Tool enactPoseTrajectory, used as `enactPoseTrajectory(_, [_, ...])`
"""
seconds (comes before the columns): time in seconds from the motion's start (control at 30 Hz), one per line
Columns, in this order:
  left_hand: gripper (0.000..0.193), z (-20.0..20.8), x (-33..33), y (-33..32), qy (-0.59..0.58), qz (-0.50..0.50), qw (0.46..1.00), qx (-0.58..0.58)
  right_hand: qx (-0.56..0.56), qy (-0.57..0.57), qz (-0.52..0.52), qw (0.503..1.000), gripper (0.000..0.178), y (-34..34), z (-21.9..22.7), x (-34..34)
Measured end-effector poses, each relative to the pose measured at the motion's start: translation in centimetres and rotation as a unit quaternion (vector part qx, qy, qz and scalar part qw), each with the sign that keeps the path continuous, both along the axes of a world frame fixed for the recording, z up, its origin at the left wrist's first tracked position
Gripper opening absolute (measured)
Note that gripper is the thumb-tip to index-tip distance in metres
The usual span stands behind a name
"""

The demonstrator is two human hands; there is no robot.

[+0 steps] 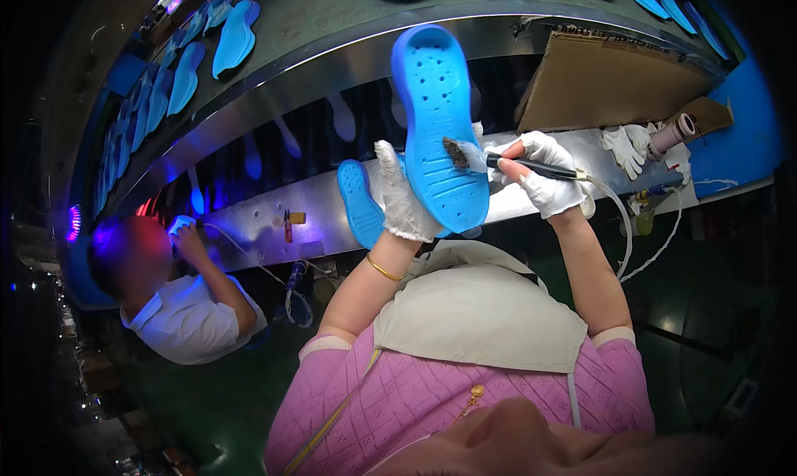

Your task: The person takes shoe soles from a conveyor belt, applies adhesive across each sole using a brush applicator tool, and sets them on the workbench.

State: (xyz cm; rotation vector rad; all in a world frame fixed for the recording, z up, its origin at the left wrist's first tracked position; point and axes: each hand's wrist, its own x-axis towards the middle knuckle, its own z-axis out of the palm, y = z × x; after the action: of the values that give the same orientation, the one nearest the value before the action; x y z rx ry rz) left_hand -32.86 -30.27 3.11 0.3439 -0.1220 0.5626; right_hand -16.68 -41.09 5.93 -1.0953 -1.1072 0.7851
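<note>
A bright blue shoe sole (433,115) with small holes near its top and ridges across its middle is held up, nearly upright. My left hand (403,200), in a white glove, is closed around its left edge; some fingers are hidden behind it. In my right hand (548,173), with bare thumb and fingertips showing from a white glove, is a brush (475,156) with a black handle. Its dark bristles touch the sole's middle right. A pale hose (616,206) runs from the handle's end. Another blue sole (359,198) lies on the metal ledge beside my left hand.
Beyond the ledge (320,214) runs a conveyor belt (332,11) carrying several blue soles. A cardboard sheet (614,82) leans at the right, near spare white gloves (627,148) and a pinkish tube (671,136). At the left a person in white (195,314) holds a blue piece.
</note>
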Motion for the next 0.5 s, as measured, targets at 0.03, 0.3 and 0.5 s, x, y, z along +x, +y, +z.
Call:
enactPoseTrajectory(0.03, [0.101,0.5,0.3,-0.4,0.047,0.035,0.998,0.033,0.020,-0.012,-0.004,1.000,0.009,0.1,0.1,-0.2])
enactPoseTrajectory(0.3, [0.101,0.7,0.7,1.7,0.031,0.078,0.994,0.067,-0.084,0.091,0.077,0.989,0.011,0.2,0.1,-3.7])
enactPoseTrajectory(0.5, [0.102,1.7,0.4,2.1,0.040,0.119,0.988,0.091,0.129,-0.259,0.000,0.957,0.012,0.7,-1.2,-4.3])
